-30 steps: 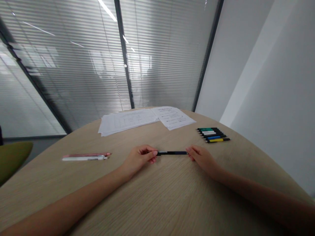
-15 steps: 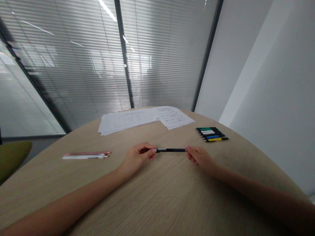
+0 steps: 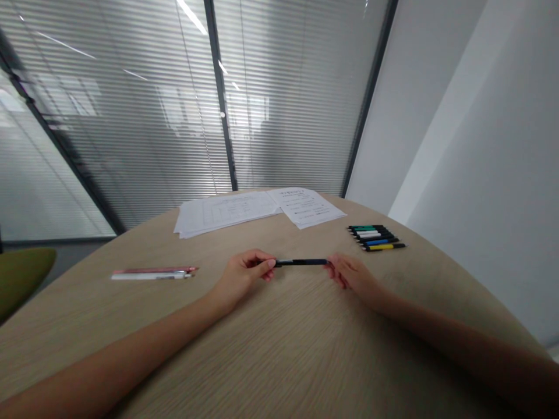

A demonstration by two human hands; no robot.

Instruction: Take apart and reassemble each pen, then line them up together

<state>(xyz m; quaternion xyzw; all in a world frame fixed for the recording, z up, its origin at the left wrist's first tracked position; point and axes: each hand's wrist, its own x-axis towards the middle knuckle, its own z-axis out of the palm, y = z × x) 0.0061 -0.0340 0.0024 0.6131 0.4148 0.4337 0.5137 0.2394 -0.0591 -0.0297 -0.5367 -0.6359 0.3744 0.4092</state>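
A dark pen point(image 3: 302, 262) lies level between my two hands, just over the middle of the table. My left hand point(image 3: 247, 273) pinches its left end between thumb and fingers. At the other end, the fingertips of my right hand point(image 3: 351, 276) are closed on the pen's tip. Both ends of the pen are partly covered by my fingers. To the right, beyond my right hand, several pens point(image 3: 375, 237) with green, white, blue, yellow and black parts lie in a row. Left of my left hand rest a pinkish-red pencil or pen point(image 3: 152, 270) and a white pen point(image 3: 146, 277).
Printed paper sheets point(image 3: 227, 212) lie at the far side of the round wooden table point(image 3: 279, 361), with another printed sheet point(image 3: 308, 206) overlapping on the right. A green chair point(image 3: 26, 276) stands beyond the left edge. Glass panels with blinds and a white wall are behind.
The pen and both hands have shifted very slightly up and left in view. My right fingers have slid a little along the pen's right end. Other things stay put.
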